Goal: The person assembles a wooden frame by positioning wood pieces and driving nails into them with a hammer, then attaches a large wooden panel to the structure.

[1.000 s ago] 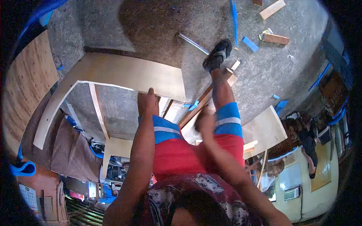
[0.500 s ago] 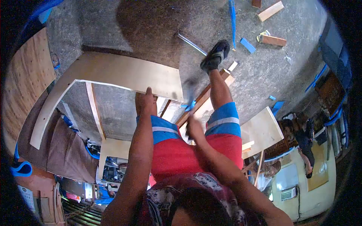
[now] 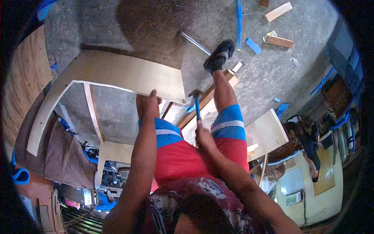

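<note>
My right hand (image 3: 204,137) is wrapped round the handle of a hammer (image 3: 197,105). The hammer's head lies just right of the end of a pale curved plywood panel (image 3: 128,72). With my left hand (image 3: 151,102) I grip the lower edge of that panel near its right end, thumb on top and fingers under it. A long wooden beam (image 3: 206,99) slants between my legs, with a bit of blue material beside it. Whether the hammer touches anything is not clear.
On the floor lie a metal bar (image 3: 196,43), a blue block (image 3: 253,45) and wood offcuts (image 3: 279,11). A pale board (image 3: 267,134) stands right of my leg. Another person (image 3: 310,150) is at the far right. Brown cloth (image 3: 68,156) hangs at the left.
The hammer, blurred before, now shows clearly, its head raised a little higher and its handle upright. My left hand keeps its hold on the panel. The whole view has shifted slightly.
</note>
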Motion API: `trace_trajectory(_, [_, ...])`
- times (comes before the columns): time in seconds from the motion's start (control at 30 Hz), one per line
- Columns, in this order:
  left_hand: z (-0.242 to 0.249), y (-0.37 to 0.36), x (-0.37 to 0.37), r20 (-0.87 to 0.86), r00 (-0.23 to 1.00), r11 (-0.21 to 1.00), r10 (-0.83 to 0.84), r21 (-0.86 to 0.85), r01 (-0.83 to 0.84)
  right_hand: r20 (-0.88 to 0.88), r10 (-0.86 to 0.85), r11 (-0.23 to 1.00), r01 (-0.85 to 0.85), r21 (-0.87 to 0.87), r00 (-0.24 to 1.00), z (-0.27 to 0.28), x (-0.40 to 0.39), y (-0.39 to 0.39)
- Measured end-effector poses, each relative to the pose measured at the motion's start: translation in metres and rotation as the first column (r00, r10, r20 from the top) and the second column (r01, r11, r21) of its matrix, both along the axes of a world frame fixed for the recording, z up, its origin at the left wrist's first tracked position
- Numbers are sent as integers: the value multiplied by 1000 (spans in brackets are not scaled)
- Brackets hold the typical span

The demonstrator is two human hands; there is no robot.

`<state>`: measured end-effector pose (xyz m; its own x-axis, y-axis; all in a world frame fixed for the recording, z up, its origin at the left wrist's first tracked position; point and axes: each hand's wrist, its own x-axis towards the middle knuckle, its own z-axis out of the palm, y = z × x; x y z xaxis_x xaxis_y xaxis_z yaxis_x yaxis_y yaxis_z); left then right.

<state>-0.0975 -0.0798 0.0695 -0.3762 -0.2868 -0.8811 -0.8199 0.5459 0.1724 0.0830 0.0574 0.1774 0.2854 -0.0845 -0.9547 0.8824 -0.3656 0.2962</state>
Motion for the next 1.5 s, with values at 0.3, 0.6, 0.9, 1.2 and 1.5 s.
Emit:
trace_trajectory(0.3, [-51,-42,40,165,981,995,103,-5,-103,-298,407,555,26,831,863,-24,-25,82])
trace_trajectory(0.6, [-52,-35,127,164,858,857,-486,282,431,49,-211,977,210,32,976,-11,-29,52])
trace_trajectory(0.9, [-74,-29,147,-7,845,820,-535,234,522,-143,-185,894,227,388,972,7,-74,110])
trace_trajectory(1.2, [-65,-21,141,68,823,820,-565,160,550,-444,177,724,190,663,878,-12,-90,75])
trace_trajectory(1.5, [-89,-33,162,92,796,788,-598,247,564,-104,60,974,-36,224,993,-9,-82,90])
